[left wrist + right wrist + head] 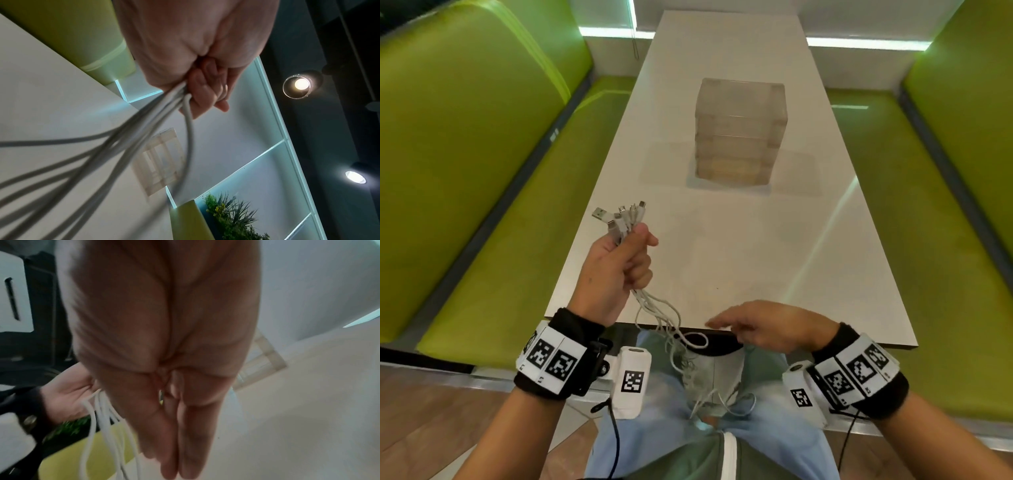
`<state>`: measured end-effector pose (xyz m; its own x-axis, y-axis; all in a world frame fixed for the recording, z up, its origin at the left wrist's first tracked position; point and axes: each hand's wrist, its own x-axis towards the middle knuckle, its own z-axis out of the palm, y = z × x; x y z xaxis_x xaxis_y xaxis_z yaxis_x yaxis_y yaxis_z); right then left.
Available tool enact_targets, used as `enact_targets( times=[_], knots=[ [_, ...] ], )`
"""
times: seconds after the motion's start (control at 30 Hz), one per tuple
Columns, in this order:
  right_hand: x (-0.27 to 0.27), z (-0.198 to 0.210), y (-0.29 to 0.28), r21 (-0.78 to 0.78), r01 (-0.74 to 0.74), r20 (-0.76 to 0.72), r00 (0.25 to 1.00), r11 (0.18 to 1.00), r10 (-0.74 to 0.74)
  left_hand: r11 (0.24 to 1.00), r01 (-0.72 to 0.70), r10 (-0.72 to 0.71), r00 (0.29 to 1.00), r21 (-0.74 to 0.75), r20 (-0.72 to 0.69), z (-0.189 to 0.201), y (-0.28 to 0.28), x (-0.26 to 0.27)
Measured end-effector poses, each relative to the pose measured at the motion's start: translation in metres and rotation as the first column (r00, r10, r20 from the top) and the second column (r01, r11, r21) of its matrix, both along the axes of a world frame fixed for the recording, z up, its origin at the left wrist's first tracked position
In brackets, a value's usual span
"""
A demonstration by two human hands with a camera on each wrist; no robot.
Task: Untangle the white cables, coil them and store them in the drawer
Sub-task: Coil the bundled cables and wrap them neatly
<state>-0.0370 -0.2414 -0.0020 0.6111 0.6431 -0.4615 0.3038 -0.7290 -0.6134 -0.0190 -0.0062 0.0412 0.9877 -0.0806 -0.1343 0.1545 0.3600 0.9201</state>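
My left hand grips a bundle of white cables in a fist above the table's near left corner. Several plugs stick up out of the fist. The cables trail down from the fist, over the table edge, into a loose tangle on my lap. My right hand hovers flat at the near table edge, fingers straight and pointing left towards the hanging cables, holding nothing. A clear drawer unit with several shut drawers stands mid-table.
The long white table runs away from me between two green benches. The drawer unit shows in the left wrist view too. A green plant and ceiling lamps lie beyond the table.
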Motion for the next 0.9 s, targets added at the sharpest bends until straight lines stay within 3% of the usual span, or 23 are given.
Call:
enact_targets(
  times=[0.07,0.13,0.2,0.3,0.4,0.67,0.8,0.9],
  knots=[
    [0.007,0.008,-0.005,0.17,0.176,-0.037,0.984,0.97,-0.172,1.0,0.019,-0.019,1.0,-0.019,0.013,0.002,-0.001,-0.001],
    [0.013,0.022,-0.002,0.377,0.327,-0.219,0.941,0.866,-0.26,0.997,0.05,-0.049,0.998,-0.05,0.026,0.004,-0.006,0.0],
    [0.019,0.033,0.014,0.444,0.32,-0.236,0.943,0.837,-0.235,0.992,0.096,-0.093,0.995,-0.077,0.039,0.006,-0.018,0.0],
    [0.021,0.036,0.048,0.528,0.218,-0.15,0.975,0.821,-0.162,0.982,0.144,-0.134,0.987,-0.126,0.085,0.015,-0.036,-0.001],
    [0.015,0.032,0.069,0.652,0.266,-0.179,0.964,0.71,-0.197,0.983,0.114,-0.098,0.988,-0.141,0.118,0.031,-0.038,0.002],
    [-0.001,0.009,0.089,0.661,0.298,0.008,0.915,0.689,-0.403,0.988,0.153,-0.148,0.982,-0.033,0.113,0.039,-0.045,0.009],
    [-0.004,0.03,0.08,0.71,0.397,-0.191,0.904,0.582,-0.383,0.957,0.267,-0.285,0.941,0.117,0.184,0.053,-0.041,0.011],
    [0.003,0.057,0.072,0.757,0.367,-0.228,0.924,0.541,-0.307,0.933,0.212,-0.301,0.904,0.292,0.304,0.065,-0.038,0.016]
  ],
)
